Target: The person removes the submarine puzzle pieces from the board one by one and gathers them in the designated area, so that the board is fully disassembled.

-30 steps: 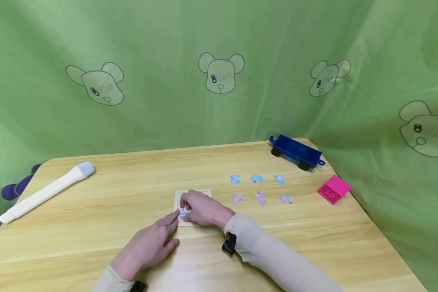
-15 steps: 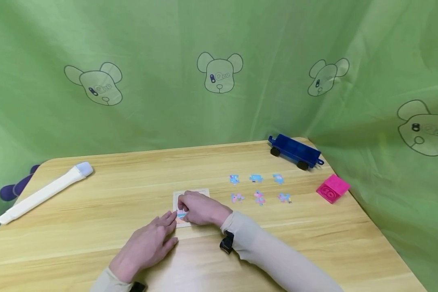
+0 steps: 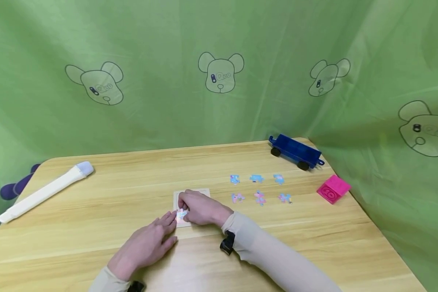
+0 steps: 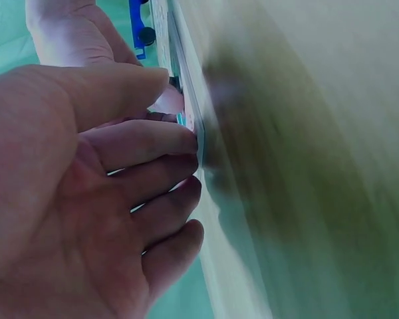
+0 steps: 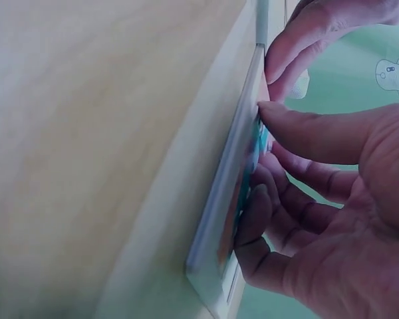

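Note:
A small pale puzzle tray (image 3: 174,199) lies on the table before me. Over its near left corner my right hand (image 3: 201,207) pinches a pink and blue puzzle piece (image 3: 181,215), thumb on the near side and curled fingers beyond. Part of the tray is covered by that hand. My left hand (image 3: 146,244) rests beside the tray, its extended fingertips touching the left edge. In the left wrist view those fingers (image 4: 153,143) reach the tray's rim. From the right wrist, the thumb (image 5: 312,133) lies at the tray; the piece's outline is hard to make out there.
Two rows of loose puzzle pieces (image 3: 260,198) lie right of the tray. A blue toy wagon (image 3: 295,151) and a pink block (image 3: 333,189) sit near the right edge. At the left lies a white stick-like object (image 3: 47,194). Green cloth (image 3: 149,113) hangs behind.
The hands stay almost in place. The pinched piece now shows a lighter pink and blue surface where a blue curve and orange showed before. The loose pieces have not moved.

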The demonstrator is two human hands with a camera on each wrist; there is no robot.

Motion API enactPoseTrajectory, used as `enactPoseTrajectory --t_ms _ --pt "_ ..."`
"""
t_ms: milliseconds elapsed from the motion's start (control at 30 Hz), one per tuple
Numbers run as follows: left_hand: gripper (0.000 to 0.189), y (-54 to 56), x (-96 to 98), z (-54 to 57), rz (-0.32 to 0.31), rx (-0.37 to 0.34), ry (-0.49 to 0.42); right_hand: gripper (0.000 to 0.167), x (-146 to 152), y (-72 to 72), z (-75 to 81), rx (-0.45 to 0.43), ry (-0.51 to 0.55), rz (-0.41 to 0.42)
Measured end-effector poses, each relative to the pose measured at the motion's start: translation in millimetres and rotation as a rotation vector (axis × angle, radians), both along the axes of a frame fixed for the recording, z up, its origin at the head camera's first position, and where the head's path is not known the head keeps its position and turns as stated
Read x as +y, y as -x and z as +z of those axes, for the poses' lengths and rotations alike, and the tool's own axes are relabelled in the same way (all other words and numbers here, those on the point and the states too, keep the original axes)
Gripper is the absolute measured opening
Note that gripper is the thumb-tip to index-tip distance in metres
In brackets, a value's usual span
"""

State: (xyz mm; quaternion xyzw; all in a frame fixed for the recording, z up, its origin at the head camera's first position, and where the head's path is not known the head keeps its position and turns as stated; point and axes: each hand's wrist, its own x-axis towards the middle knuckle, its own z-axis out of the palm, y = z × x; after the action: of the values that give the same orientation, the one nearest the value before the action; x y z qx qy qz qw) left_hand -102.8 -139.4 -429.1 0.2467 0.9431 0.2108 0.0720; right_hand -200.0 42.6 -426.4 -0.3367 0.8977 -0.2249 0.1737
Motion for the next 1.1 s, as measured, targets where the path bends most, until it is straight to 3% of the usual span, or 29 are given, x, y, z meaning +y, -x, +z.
enactPoseTrajectory --t_ms 333,600,1100 --pt "0.048 0.5 -0.8 -0.5 -0.004 -0.029 0.004 0.025 0 1.3 -2.3 0.002 0.052 0.005" --pt "0.047 1.0 -0.1 -0.7 0.0 -0.02 0.02 0.014 4 1.5 -4.4 -0.02 0.132 -0.001" --pt "0.046 0.8 -0.1 1.0 0.006 -0.014 0.017 0.01 22 -2.9 5.5 -0.121 0.256 -0.058"
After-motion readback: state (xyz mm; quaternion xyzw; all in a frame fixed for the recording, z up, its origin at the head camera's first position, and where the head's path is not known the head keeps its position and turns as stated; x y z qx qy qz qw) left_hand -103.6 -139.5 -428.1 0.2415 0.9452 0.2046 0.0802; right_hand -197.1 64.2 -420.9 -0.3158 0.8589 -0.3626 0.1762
